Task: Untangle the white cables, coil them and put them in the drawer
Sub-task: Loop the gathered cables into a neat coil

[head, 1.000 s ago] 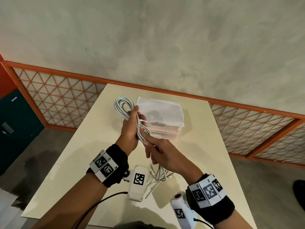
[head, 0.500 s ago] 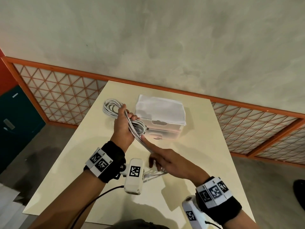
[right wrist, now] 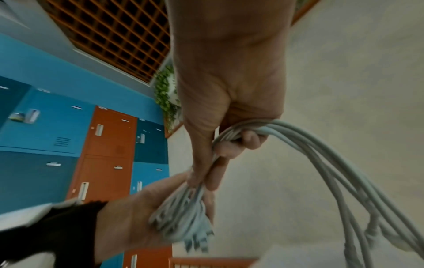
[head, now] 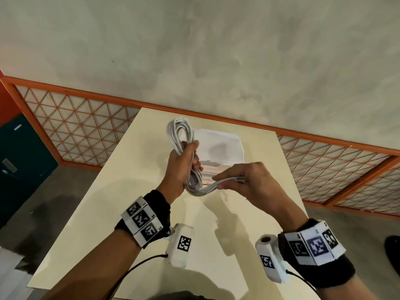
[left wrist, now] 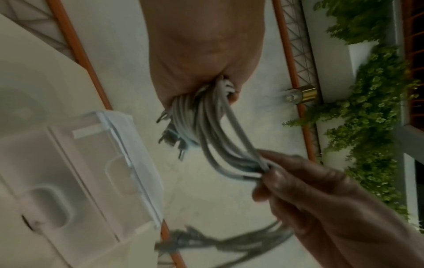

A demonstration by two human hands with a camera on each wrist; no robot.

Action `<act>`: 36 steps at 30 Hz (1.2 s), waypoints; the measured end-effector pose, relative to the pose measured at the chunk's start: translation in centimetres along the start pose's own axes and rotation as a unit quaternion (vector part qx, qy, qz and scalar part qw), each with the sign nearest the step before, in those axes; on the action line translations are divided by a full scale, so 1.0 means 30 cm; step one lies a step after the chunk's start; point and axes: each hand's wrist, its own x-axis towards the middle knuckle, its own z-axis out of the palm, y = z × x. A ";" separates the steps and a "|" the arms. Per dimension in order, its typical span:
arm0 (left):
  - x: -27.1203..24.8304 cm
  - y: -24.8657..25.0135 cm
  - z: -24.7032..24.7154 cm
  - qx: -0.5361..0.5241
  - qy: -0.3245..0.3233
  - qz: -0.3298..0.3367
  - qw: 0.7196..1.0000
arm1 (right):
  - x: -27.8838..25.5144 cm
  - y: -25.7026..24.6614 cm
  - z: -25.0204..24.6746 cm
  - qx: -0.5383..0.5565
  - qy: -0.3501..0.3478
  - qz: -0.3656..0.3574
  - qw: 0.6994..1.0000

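Now lifted off the desk [head: 121, 169]: white cables [head: 180, 135], coiled, gripped in left hand [head: 180, 165]. Loose ends pinched by right hand [head: 246, 180], just before drawer box [head: 220, 146].

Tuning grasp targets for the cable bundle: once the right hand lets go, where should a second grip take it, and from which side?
Probably at the waist of the cable bundle, just below the left hand, coming from the right. The strands lie packed and parallel there, while the top loop fans open. The right hand already pinches the loose strands on that side; plug ends dangle under the left palm, so avoid those.
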 end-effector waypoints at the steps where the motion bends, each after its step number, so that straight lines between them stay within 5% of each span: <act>1: -0.012 0.000 0.014 0.023 -0.022 -0.002 1.000 | 0.010 -0.018 -0.011 -0.025 -0.003 -0.014 1.000; 17: -0.130 0.032 0.061 0.187 -0.237 -0.119 0.946 | 0.046 -0.068 -0.031 -0.141 0.013 -0.091 0.986; 20: -0.128 0.025 0.047 0.204 -0.260 -0.114 0.937 | 0.042 -0.063 -0.036 -0.100 0.015 -0.075 0.992; 25: -0.120 0.030 0.027 0.213 -0.294 -0.160 0.918 | 0.026 -0.045 -0.104 0.081 -0.081 0.025 0.993; 36: -0.090 0.001 -0.038 0.208 -0.278 -0.139 0.928 | -0.009 0.023 -0.118 -0.002 -0.136 0.081 0.987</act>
